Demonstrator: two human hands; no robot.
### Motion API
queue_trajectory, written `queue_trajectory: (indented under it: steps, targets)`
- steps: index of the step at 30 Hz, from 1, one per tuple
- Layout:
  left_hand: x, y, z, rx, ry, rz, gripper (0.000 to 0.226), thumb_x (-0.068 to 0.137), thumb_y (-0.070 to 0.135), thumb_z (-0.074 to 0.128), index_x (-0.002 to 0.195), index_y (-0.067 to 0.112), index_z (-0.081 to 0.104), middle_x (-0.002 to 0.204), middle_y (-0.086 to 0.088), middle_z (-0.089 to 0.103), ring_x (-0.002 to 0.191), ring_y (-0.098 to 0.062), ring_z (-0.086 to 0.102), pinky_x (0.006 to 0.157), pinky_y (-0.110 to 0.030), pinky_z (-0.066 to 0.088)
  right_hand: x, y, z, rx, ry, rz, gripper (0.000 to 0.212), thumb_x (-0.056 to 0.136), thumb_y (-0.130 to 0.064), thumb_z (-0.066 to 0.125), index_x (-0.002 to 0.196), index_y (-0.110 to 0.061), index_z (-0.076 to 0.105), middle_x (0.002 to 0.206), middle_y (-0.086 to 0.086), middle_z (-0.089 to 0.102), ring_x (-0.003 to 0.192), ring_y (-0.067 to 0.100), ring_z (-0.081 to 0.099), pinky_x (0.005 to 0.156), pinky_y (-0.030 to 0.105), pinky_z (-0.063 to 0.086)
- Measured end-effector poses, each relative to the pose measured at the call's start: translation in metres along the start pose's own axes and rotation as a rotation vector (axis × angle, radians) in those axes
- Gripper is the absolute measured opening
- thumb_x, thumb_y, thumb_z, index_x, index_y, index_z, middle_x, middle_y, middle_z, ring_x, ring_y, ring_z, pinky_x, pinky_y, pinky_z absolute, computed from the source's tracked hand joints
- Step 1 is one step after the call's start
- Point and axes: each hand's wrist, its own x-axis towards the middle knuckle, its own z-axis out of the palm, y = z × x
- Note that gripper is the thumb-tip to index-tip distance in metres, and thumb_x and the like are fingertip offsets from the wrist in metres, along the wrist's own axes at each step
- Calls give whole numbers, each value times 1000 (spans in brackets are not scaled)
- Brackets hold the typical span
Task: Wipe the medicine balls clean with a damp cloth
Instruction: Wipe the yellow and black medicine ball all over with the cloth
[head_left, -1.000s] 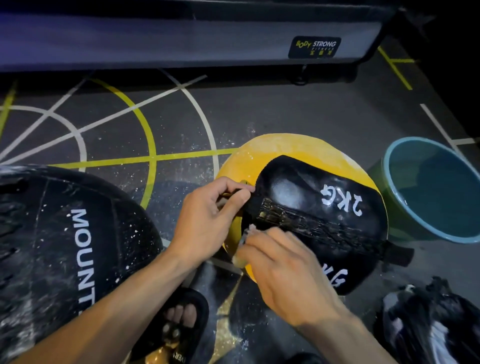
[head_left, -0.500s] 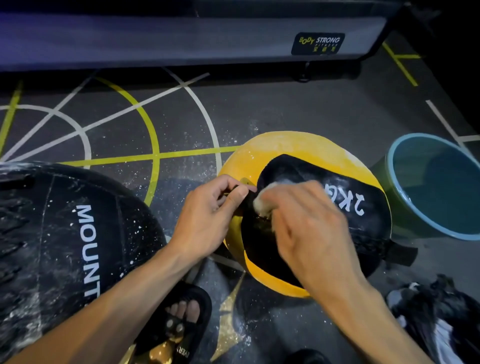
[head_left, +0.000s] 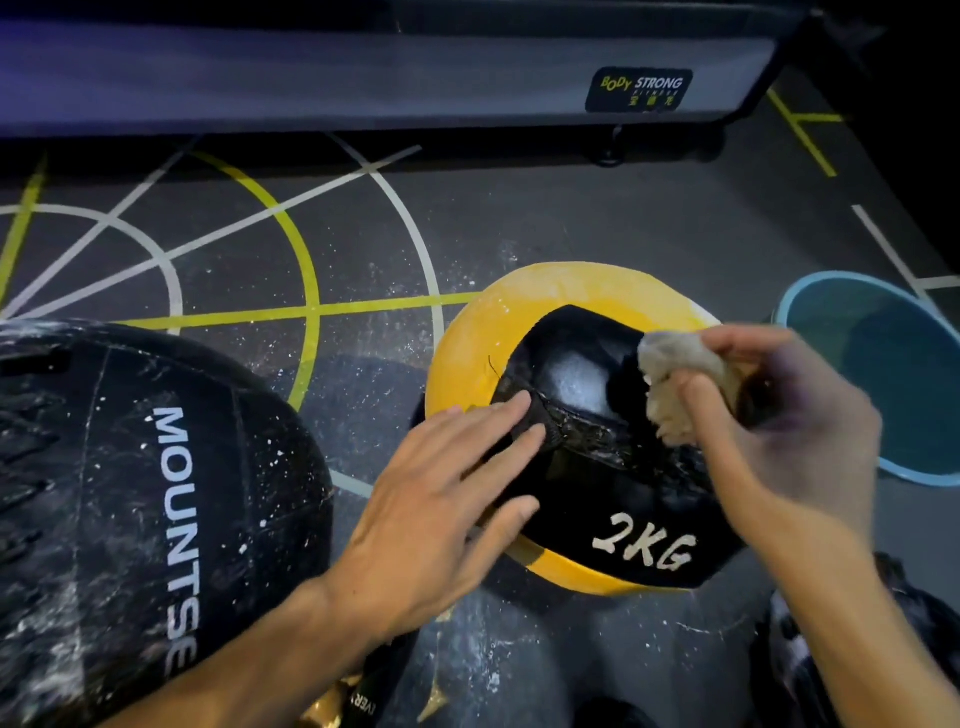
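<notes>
Leftmost, large black dusty medicine ball on grey marked floor. Left hand, grip released, straight fingers resting on yellow-black 2KG medicine ball. Right hand clenches crumpled beige cloth against that ball. Teal bucket rightmost.

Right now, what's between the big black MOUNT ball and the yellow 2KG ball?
In the head view, the left hand and its forearm cross that gap, fingers resting on the 2KG ball. Beyond them, only chalk-dusted floor separates it from the black ball.
</notes>
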Motion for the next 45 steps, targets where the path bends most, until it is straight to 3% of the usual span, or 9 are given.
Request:
queue_trajectory:
  steps: [8,15,19,24,28,33,39,43,45]
  targets:
    - [-3,20,1,102,-102,54,61,108,47,44,157,11,40,166,-6,32,154,-17,30,125,-41,27,55,-19,43,-188,-221,-103,19,85,-10,71,97,-24,72,82,-25,67,83,-12,62,77,3,41]
    - [-1,21,9,236,-307,92,68,107,56,39,155,7,40,159,-13,42,153,-30,30,126,-43,22,15,-33,73,-396,-796,-408,22,84,-16,64,94,-30,77,91,-11,71,92,14,57,77,39,52]
    - [5,22,9,294,-306,72,76,108,61,25,164,9,17,172,-10,11,160,-22,-1,129,-41,10,42,-26,67,-411,-472,-332,17,86,-15,68,95,-27,75,92,-6,73,92,23,63,78,39,51]
    - [18,29,3,322,-389,46,79,107,64,21,160,6,28,166,-19,26,158,-31,7,129,-45,8,32,-49,82,-587,-806,-352,21,84,-14,63,94,-30,71,88,-15,61,97,14,60,73,31,48]
    - [16,27,3,250,-369,0,85,105,68,15,165,9,4,171,-11,-10,158,-21,-17,130,-41,3,76,-40,62,-518,-483,-214,21,82,-7,64,87,-24,74,82,-13,71,87,16,68,79,29,53]
    - [22,30,2,289,-460,-12,85,104,69,13,164,9,6,172,-15,5,159,-27,-9,129,-44,3,45,-55,86,-589,-884,-293,15,83,-15,69,88,-27,75,85,-7,73,84,18,66,76,31,55]
    - [19,25,3,207,-414,-4,86,105,70,15,164,12,-4,170,-7,-18,155,-16,-25,129,-39,-3,81,-46,62,-521,-413,-176,16,83,-11,68,89,-23,76,82,-8,70,86,18,67,77,27,50]
    - [18,24,1,264,-450,17,80,105,67,16,161,9,23,167,-14,24,158,-27,6,129,-43,7,33,-53,92,-600,-773,-274,18,85,-15,65,95,-28,73,95,-11,70,95,17,65,78,31,53]
    - [12,20,3,210,-409,29,78,107,65,18,164,13,19,171,-10,15,159,-21,0,130,-40,5,34,-48,79,-495,-652,-214,18,86,-11,64,92,-26,71,81,-15,65,85,5,64,68,18,47]
